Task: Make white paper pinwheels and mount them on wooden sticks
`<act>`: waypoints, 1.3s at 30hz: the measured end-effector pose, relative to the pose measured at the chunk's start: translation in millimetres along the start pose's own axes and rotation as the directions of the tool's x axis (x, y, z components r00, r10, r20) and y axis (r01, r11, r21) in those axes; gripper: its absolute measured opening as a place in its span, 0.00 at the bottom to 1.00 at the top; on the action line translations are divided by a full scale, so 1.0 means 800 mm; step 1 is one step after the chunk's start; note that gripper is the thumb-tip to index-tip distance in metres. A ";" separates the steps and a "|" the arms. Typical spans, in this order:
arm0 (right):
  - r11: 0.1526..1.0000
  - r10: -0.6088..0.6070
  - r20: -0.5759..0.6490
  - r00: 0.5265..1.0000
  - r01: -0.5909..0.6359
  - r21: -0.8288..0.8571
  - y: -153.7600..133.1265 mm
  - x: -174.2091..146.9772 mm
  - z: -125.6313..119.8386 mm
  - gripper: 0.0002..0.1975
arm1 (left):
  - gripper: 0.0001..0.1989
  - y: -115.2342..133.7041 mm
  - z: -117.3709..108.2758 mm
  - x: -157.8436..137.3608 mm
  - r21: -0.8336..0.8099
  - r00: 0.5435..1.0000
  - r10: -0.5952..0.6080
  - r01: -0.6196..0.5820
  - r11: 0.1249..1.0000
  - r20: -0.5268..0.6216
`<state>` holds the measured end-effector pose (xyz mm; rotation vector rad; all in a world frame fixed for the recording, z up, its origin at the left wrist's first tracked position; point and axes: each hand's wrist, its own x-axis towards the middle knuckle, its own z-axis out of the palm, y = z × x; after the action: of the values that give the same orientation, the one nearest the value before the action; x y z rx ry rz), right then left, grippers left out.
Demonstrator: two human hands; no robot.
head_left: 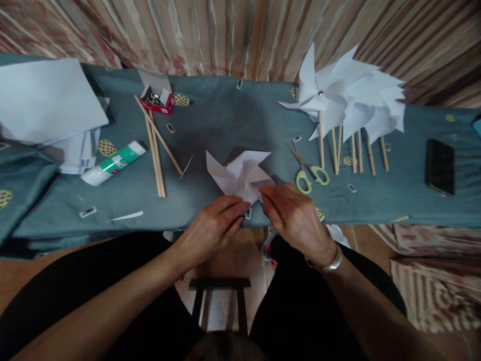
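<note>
A white paper pinwheel (244, 173) with folded blades lies at the front edge of the cloth-covered table, between my two hands. My left hand (216, 223) pinches its near edge from the left, fingers pressed together. From the right, my right hand (291, 213) grips the near right blade between thumb and fingers. Both sets of fingertips partly hide the paper there. Green-handled scissors (310, 173) lie just beyond my right hand, blades pointing away. Left of the pinwheel are several wooden sticks (155, 155), one lying across the others.
Finished pinwheels on sticks (338, 95) overlap at the back right. A black phone (440, 166) lies farther right. At the left are a red box of metal pins (158, 100), a glue bottle (113, 163) and white paper sheets (48, 100). A paper scrap (128, 216) lies near the front edge.
</note>
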<state>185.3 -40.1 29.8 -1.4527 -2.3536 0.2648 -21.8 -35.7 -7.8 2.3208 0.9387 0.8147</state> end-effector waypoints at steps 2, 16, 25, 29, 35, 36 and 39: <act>1.000 -0.015 -0.034 0.999 0.015 0.002 -0.004 0.001 0.002 0.13 | 0.13 0.000 -0.001 0.000 -0.007 1.000 -0.008 0.008 1.000 -0.009; 0.985 -0.092 -0.041 0.995 0.084 -0.152 -0.012 0.002 0.024 0.16 | 0.13 0.000 -0.008 0.007 -0.106 0.996 -0.065 0.071 0.992 0.058; 0.992 -0.048 -0.029 0.998 0.044 -0.114 -0.010 0.005 0.027 0.15 | 0.12 -0.001 -0.009 0.008 -0.110 0.998 -0.045 0.049 0.993 0.043; 0.990 -0.048 -0.025 0.999 0.044 -0.137 -0.009 0.004 0.029 0.15 | 0.13 0.000 -0.008 0.009 -0.117 0.998 -0.053 0.057 0.992 0.042; 0.985 -0.065 -0.039 0.997 0.057 -0.165 -0.009 0.005 0.029 0.15 | 0.13 -0.001 -0.009 0.009 -0.113 0.995 -0.069 0.076 0.991 0.066; 0.982 -0.070 -0.039 0.997 0.062 -0.176 -0.009 0.006 0.029 0.15 | 0.13 -0.001 -0.009 0.009 -0.110 0.995 -0.068 0.076 0.991 0.067; 0.982 -0.065 -0.028 0.997 0.059 -0.181 -0.008 0.006 0.029 0.15 | 0.13 -0.001 -0.010 0.010 -0.117 0.995 -0.070 0.078 0.990 0.077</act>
<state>168.3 -38.1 11.5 -1.4469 -2.4434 0.0101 -23.4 -27.5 -0.1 2.1843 0.9137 0.7314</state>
